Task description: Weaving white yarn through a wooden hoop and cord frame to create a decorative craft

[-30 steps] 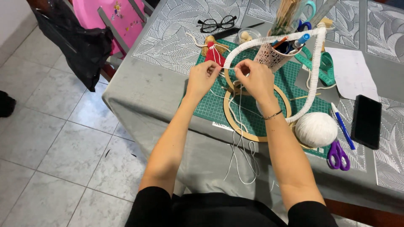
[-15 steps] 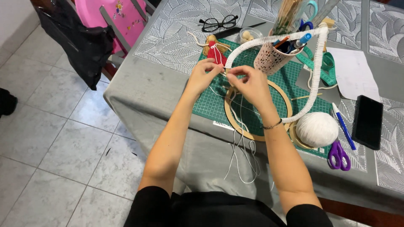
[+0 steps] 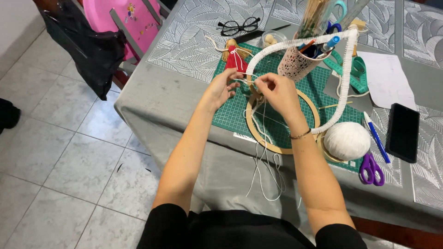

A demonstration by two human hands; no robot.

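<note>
Both hands meet over the wooden hoop [image 3: 281,133] on the bench [image 3: 184,97]: left hand [image 3: 220,88] and right hand [image 3: 277,92] each pinch white cord [image 3: 264,152], pulling it taut; loose ends dangle off the edge.

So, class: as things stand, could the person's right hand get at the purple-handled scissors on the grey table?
Probably yes: the purple-handled scissors lie uncovered beside the right forearm, though the right hand is busy pinching white cord.
</note>
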